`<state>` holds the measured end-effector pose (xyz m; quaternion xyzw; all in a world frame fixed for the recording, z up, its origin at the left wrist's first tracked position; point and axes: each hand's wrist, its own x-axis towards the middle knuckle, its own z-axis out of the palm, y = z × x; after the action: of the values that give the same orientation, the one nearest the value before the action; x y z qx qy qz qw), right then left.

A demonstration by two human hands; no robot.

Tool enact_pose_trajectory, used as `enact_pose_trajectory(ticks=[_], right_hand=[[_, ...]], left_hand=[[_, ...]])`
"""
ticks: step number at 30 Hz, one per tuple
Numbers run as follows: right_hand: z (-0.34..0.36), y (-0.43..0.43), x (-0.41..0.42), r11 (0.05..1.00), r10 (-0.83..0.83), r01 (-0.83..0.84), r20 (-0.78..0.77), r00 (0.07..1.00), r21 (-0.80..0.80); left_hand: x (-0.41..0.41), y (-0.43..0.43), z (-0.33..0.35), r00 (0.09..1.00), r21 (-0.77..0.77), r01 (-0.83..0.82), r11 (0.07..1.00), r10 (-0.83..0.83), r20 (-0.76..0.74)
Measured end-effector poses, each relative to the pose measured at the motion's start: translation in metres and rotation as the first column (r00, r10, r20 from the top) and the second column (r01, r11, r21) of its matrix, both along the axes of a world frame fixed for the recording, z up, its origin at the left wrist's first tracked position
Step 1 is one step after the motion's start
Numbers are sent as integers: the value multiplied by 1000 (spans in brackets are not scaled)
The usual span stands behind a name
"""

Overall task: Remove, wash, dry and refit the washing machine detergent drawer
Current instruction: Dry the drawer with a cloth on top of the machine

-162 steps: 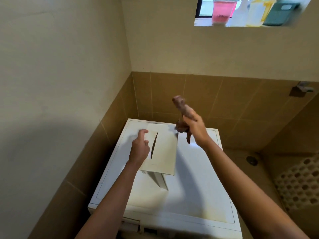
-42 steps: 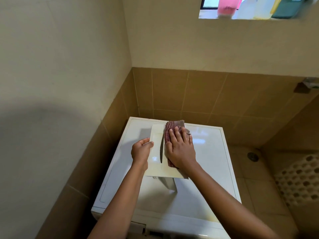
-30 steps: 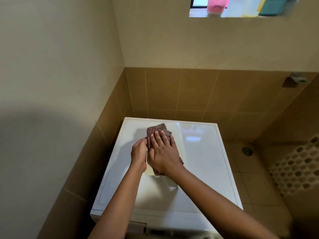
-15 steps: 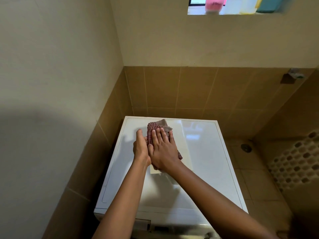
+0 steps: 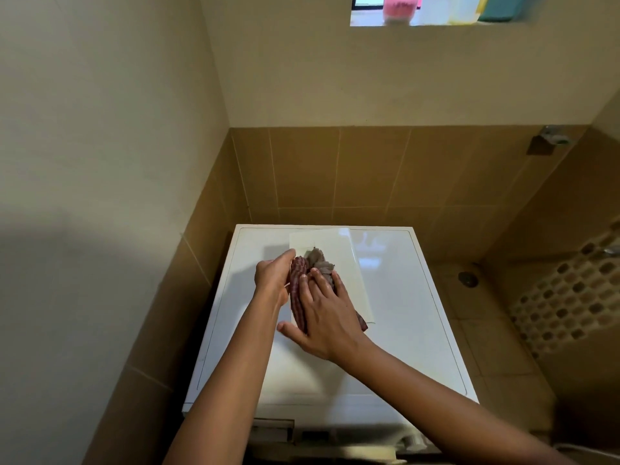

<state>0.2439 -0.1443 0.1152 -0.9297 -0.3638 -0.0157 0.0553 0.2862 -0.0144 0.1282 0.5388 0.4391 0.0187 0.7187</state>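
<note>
Fingers (image 5: 323, 283) of your right hand (image 5: 327, 317) lie straight and slightly spread, pressing flat on a maroon-and-grey cloth (image 5: 298, 290) with the thumb stretched out toward the lower left of the frame. They curl round nothing; the palm and fingers simply bear down on the fabric. That cloth lies bunched along the detergent drawer (image 5: 339, 253), a pale, flat-looking piece resting on the white washing machine top (image 5: 402, 297) just left of centre, its far end near the machine's back edge.

Your left hand (image 5: 273, 276) sits against the drawer's left side, touching the cloth's striped edge, back of the hand toward the camera. One fingertip points toward the drawer's far corner (the other fingers are hidden behind the hand, so you cannot tell whether they grip the drawer or only rest against it).

Brown tiled wall (image 5: 335, 169) runs behind the machine, with plain cream wall above. At the top right of the frame a window ledge holds a pink container (image 5: 399, 8) and a teal item (image 5: 500, 8), both blurred. Right of the machine, a floor drain (image 5: 468, 279) shows in the tiles.
</note>
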Motion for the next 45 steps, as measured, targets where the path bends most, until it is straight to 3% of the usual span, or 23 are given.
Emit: enact_pose_trajectory(ticks=[4,8,15,18,21,24,26,30,34,38,45], right_hand=[[-6,-14,-5,994,81,-66,191,978,-87],[-17,-23,-10,992,59,-89,308,950,85],[-28,-51,-9,967,105,-191,418,903,171],[-32,-61,-8,952,56,-175,420,906,252],[-31,-61,-13,941,-141,37,288,947,337],[-22,-50,-14,868,-378,346,22,926,355],[-16,-45,-6,840,-415,441,-150,897,316],[-2,-36,22,855,-402,476,-319,859,205],[6,-19,66,862,-381,475,-392,837,177],[9,5,102,850,-420,504,-379,825,156],[16,24,131,640,-329,672,-658,678,372]], left_hand=[[2,0,-2,1000,60,5,998,-4,-5],[3,-2,-6,1000,137,4,991,-5,9],[6,-3,-10,997,266,69,962,-71,-2],[8,-5,-12,994,418,110,902,-110,-26],[4,-6,-17,976,641,207,739,-202,-81],[-3,-9,-17,951,767,278,578,-278,-135],[-6,-11,-16,938,812,304,498,-305,-164],[-9,-15,-13,916,856,351,380,-328,-230],[-11,-16,-12,907,869,370,329,-331,-261],[-18,-15,-15,924,881,329,341,-306,-227],[-34,-9,-30,964,893,215,397,-233,-128]])
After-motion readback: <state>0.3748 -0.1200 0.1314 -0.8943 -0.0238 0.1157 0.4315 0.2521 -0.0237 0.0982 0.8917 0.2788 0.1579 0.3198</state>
